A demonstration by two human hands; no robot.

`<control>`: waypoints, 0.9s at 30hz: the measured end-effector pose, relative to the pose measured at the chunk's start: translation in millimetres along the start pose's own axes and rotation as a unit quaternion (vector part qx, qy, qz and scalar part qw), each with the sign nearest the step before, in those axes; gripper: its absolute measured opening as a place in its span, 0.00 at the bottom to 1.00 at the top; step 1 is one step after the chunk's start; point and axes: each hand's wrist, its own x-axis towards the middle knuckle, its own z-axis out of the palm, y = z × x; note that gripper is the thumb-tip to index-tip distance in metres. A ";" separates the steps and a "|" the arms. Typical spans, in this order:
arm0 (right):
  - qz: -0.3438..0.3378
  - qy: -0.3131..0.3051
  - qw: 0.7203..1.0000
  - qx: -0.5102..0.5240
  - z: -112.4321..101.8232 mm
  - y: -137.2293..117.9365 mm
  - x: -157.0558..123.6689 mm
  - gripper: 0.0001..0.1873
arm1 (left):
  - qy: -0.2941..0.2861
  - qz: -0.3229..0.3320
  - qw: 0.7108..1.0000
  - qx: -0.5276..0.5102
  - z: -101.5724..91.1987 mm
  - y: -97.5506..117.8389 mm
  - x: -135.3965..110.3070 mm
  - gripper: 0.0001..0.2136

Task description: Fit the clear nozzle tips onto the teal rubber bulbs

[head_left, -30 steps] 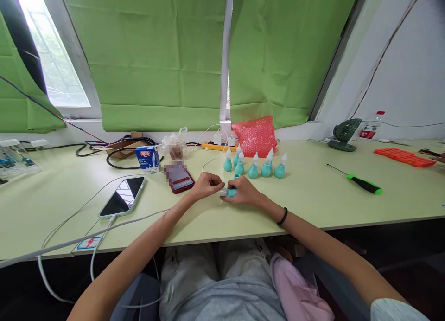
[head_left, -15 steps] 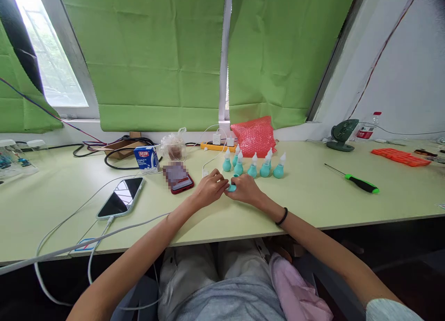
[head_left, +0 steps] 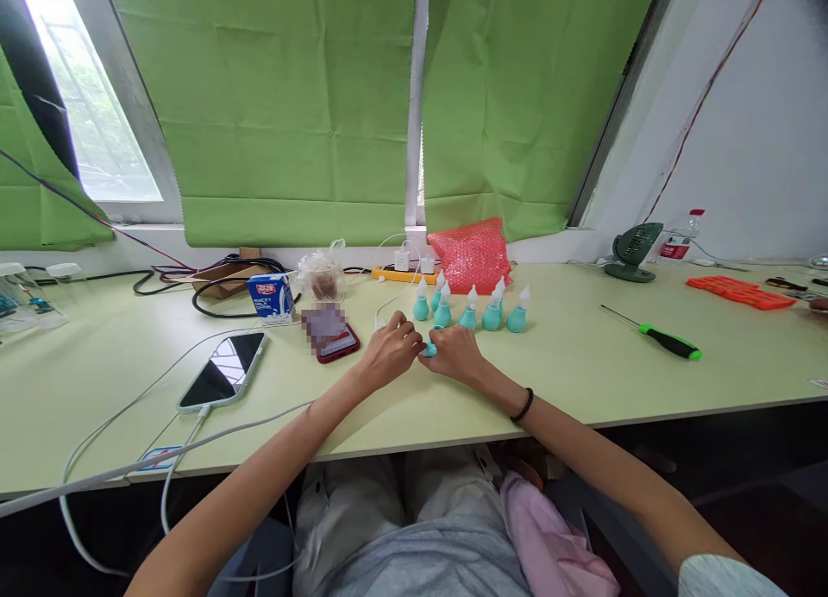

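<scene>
My left hand [head_left: 390, 348] and my right hand [head_left: 455, 353] meet on the pale green table [head_left: 582, 373], fingers curled. Between them sits a small teal bulb [head_left: 430, 348], mostly hidden; the right hand grips it and the left fingers pinch at its end. Just beyond the hands stand several teal bulbs with white tips [head_left: 471, 308] in a loose row.
A phone on a cable [head_left: 223, 369] and a red phone [head_left: 331, 338] lie to the left, with a milk carton [head_left: 269, 296] behind. A red bubble-wrap bag [head_left: 472, 254], a power strip [head_left: 404, 273], a green-handled screwdriver [head_left: 666, 341], a small fan [head_left: 637, 250] and an orange tray [head_left: 741, 292] lie further off.
My left hand has moved right and closed in against my right hand over the teal bulb; the white tip seen a second ago is now covered.
</scene>
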 end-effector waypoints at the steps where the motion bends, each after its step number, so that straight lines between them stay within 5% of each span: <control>1: -0.001 -0.002 1.000 -0.002 0.1 0.1 -0.2 0.16 | -0.007 -0.003 1.000 -0.005 -0.8 0.4 0.3 0.09; 14: -0.057 -0.022 0.998 -0.008 -3.5 -4.8 -3.2 0.10 | -0.045 -0.047 0.994 -0.086 -10.2 -11.8 -1.9 0.10; 27: -0.053 -0.027 0.998 0.004 0.5 -2.4 -2.0 0.11 | -0.098 0.096 0.991 0.000 -8.2 -8.4 -0.6 0.13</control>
